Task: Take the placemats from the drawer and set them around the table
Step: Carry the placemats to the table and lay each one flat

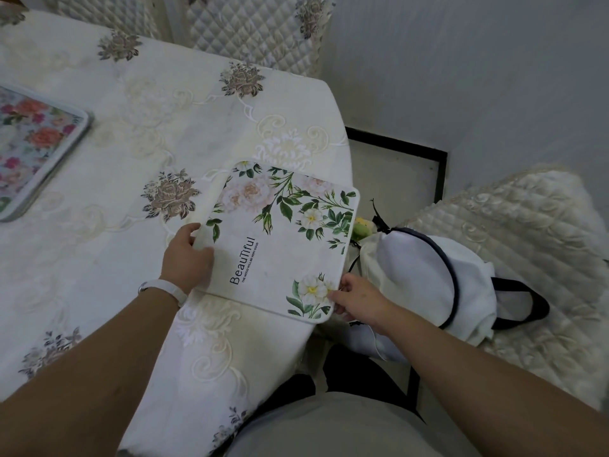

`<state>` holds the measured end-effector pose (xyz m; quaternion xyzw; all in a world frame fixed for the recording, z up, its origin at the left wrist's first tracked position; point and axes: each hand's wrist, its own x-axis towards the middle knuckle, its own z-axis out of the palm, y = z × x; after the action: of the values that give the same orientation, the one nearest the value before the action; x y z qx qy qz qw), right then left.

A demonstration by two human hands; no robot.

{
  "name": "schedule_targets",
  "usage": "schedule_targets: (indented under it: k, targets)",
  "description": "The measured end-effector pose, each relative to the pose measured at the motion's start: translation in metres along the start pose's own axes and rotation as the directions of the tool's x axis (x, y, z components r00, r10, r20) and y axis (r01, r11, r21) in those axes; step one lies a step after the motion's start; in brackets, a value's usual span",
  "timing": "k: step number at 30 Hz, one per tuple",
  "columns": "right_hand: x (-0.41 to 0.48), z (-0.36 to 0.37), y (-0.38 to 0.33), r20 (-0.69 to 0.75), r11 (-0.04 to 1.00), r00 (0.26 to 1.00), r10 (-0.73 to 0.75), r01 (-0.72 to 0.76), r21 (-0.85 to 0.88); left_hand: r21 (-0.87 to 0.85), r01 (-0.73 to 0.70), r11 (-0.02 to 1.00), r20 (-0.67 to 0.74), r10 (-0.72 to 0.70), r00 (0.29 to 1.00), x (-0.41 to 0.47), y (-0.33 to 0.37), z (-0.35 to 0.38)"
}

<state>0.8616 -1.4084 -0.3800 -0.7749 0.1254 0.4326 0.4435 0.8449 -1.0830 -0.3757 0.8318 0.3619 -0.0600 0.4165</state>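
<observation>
A white placemat (pixel 280 239) printed with pale flowers, green leaves and the word "Beautiful" lies at the table's right corner, its right side overhanging the edge. My left hand (pixel 188 258) grips its left edge, thumb on top. My right hand (pixel 357 298) pinches its near right corner. The table (pixel 131 166) wears a cream embroidered cloth with brown roses. No drawer is in view.
A tray with bright pink and red flowers (pixel 36 143) sits at the table's left edge. A quilted chair (pixel 514 252) on the right holds a white bag with dark trim (pixel 428 275). Another quilted chair back (pixel 250 31) stands beyond the table. A white wall rises at right.
</observation>
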Motion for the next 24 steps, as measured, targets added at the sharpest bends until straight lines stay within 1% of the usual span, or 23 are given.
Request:
schedule_targets:
  k: [1, 2, 3, 4, 5, 6, 7, 8, 9, 10, 12, 15, 18, 22, 24]
  targets:
    - [0.0, -0.001, -0.002, -0.045, 0.999, 0.999, -0.019, 0.017, -0.049, 0.058, -0.039, 0.998, -0.026, 0.041, 0.999, -0.001, 0.001, 0.0]
    - [0.001, -0.003, -0.003, -0.131, 0.991, 0.99, -0.057, 0.04, -0.126, 0.141, -0.087, 0.986, -0.054, 0.095, 0.994, -0.002, 0.003, 0.0]
    - [0.003, -0.005, -0.004, -0.242, 0.974, 0.963, -0.119, 0.065, -0.219, 0.239, -0.144, 0.96, -0.071, 0.165, 0.984, -0.004, 0.004, 0.001]
    - [0.004, -0.007, -0.005, -0.342, 0.939, 0.916, -0.208, 0.089, -0.333, 0.334, -0.218, 0.917, -0.057, 0.25, 0.966, -0.006, 0.005, 0.003]
    - [0.005, -0.009, -0.007, -0.392, 0.878, 0.862, -0.322, 0.118, -0.463, 0.415, -0.318, 0.852, -0.002, 0.351, 0.936, -0.008, 0.005, 0.007]
    - [0.006, -0.01, -0.01, -0.375, 0.791, 0.823, -0.427, 0.139, -0.596, 0.471, -0.433, 0.769, 0.087, 0.448, 0.89, -0.011, 0.004, 0.014]
    - [0.009, -0.01, -0.013, -0.303, 0.685, 0.806, -0.508, 0.164, -0.71, 0.497, -0.533, 0.685, 0.192, 0.512, 0.837, -0.013, 0.004, 0.023]
    - [0.012, -0.009, -0.017, -0.205, 0.571, 0.802, -0.561, 0.196, -0.797, 0.503, -0.602, 0.62, 0.289, 0.535, 0.793, -0.016, 0.006, 0.033]
    - [0.017, -0.007, -0.022, -0.109, 0.467, 0.798, -0.592, 0.23, -0.854, 0.502, -0.644, 0.577, 0.368, 0.532, 0.763, -0.018, 0.007, 0.043]
    - [0.023, -0.004, -0.027, -0.026, 0.381, 0.796, -0.605, 0.26, -0.887, 0.501, -0.669, 0.548, 0.416, 0.526, 0.742, -0.019, 0.01, 0.053]
    - [0.037, 0.003, -0.038, 0.088, 0.272, 0.793, -0.603, 0.309, -0.911, 0.494, -0.692, 0.526, 0.439, 0.536, 0.721, -0.016, 0.018, 0.071]
    - [0.06, 0.014, -0.054, 0.177, 0.209, 0.773, -0.609, 0.372, -0.905, 0.518, -0.723, 0.458, 0.452, 0.571, 0.685, 0.0, 0.034, 0.089]
    - [0.084, 0.018, -0.072, 0.222, 0.162, 0.741, -0.634, 0.408, -0.899, 0.54, -0.734, 0.413, 0.465, 0.581, 0.669, 0.026, 0.048, 0.095]
    - [0.114, 0.009, -0.101, 0.232, 0.147, 0.715, -0.659, 0.426, -0.893, 0.539, -0.76, 0.362, 0.507, 0.581, 0.636, 0.067, 0.067, 0.09]
    - [0.125, 0.004, -0.112, 0.22, 0.157, 0.702, -0.677, 0.43, -0.889, 0.544, -0.764, 0.346, 0.513, 0.584, 0.629, 0.083, 0.075, 0.088]
